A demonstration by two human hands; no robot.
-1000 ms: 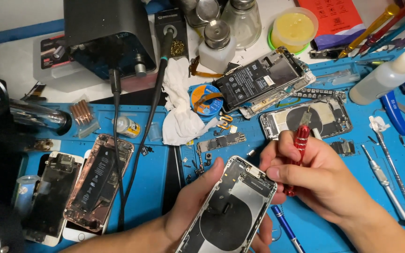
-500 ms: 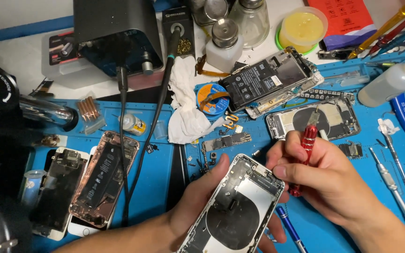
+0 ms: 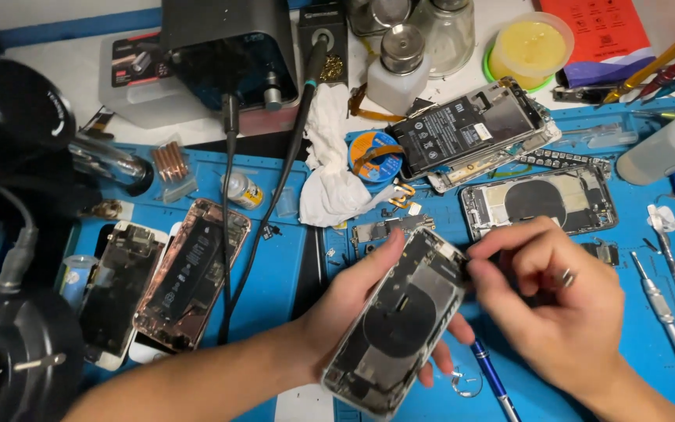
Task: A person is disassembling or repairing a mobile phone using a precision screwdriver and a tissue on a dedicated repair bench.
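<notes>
Blue repair mat under a person's left hand, fingers wrapped around an opened phone housing, while the right hand, fingers pinched on a small screwdriver, works its top edge, apparently mid-unscrewing; steadiness matters next.

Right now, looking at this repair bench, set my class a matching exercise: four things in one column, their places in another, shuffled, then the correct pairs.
Things:
1. Open phone shell
2. White cloth
3. Yellow tub
4. Solder spool

Places:
A. Far edge, beside a red packet
B. In the left hand
C. Right of the white cloth
D. Under the black cable

Pairs: 1-B, 2-D, 3-A, 4-C
</notes>
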